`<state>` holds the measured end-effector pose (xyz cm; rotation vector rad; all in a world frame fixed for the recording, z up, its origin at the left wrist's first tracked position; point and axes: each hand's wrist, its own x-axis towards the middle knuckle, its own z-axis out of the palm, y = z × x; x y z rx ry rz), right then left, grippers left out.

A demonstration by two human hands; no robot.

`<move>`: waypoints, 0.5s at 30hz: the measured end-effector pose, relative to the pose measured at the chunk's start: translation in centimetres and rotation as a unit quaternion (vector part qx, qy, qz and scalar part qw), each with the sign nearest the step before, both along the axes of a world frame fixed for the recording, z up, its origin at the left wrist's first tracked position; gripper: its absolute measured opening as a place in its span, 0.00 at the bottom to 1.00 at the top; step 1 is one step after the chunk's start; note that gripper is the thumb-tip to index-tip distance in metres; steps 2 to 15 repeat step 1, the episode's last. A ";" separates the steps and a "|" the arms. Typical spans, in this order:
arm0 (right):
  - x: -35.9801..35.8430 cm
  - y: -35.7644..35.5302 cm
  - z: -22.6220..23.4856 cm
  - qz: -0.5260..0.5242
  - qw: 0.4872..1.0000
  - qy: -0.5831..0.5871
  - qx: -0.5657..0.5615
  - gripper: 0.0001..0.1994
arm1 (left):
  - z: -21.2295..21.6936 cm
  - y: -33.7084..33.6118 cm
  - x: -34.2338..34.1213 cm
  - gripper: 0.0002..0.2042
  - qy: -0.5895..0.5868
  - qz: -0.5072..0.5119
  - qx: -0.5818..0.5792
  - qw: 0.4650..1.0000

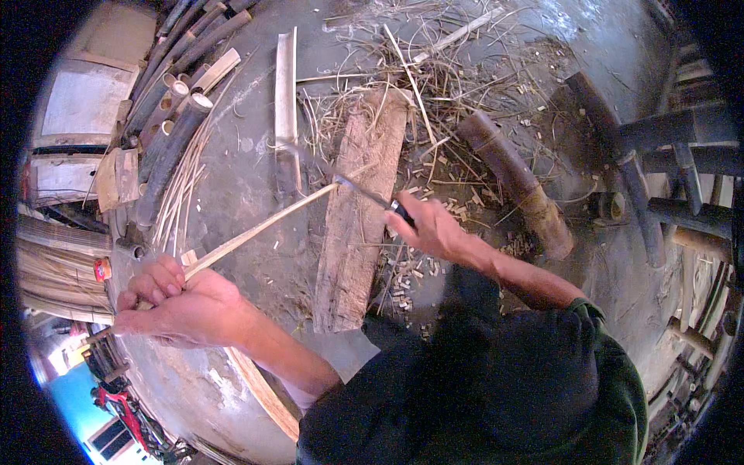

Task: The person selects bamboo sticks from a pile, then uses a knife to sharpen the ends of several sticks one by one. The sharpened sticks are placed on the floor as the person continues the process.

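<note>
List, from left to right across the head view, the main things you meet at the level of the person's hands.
Left hand gripping a bamboo strip → wooden plank on the ground → right hand holding a knife → thick bamboo log → dark bamboo poles at the far right.

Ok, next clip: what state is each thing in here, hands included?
left hand: closed around the near end of the bamboo strip
right hand: gripping the knife handle
bamboo strip: held slanted above the floor, far end at the blade
knife: blade set against the strip's tip
wooden plank: lying flat on the floor
bamboo poles: piled together, cut ends showing
bamboo log: lying among shavings
</note>
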<state>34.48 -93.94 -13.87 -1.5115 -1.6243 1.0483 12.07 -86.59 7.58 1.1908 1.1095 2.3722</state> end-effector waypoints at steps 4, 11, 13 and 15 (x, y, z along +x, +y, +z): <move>0.1 0.0 0.5 0.022 0.999 -0.026 0.007 0.18 | -0.2 0.2 -0.3 0.19 0.005 -0.010 -0.003 1.000; 0.1 0.0 0.5 0.022 0.999 -0.026 0.007 0.18 | -0.2 0.2 -0.3 0.19 0.005 -0.010 -0.003 1.000; 0.1 0.0 0.5 0.022 0.999 -0.026 0.007 0.18 | -0.2 0.2 -0.3 0.19 0.005 -0.010 -0.003 1.000; 0.1 0.0 0.5 0.022 0.999 -0.026 0.007 0.18 | -0.2 0.2 -0.3 0.19 0.005 -0.010 -0.003 1.000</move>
